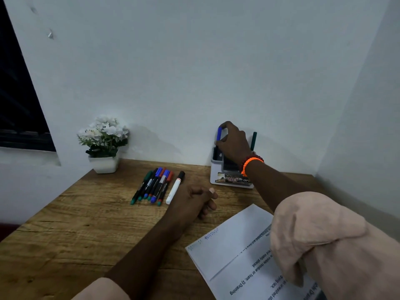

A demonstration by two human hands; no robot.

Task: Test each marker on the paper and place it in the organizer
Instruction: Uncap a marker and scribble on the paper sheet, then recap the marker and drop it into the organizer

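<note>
Head view: white organizer (229, 176) at the counter's (86, 224) far edge against the wall, green marker (253, 141) upright in its right side. Blue marker (219, 134) upright over the left compartment, pinched in the right hand's (234, 144) grip, arm stretched forward. Left hand (194, 201) resting loose, holding nothing, beside a row of markers (157, 185). Paper (238, 252) with scribbles near right.

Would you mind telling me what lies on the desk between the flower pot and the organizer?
In the head view, a row of markers lies between the flower pot and the organizer, with a white marker nearest the organizer.
</note>
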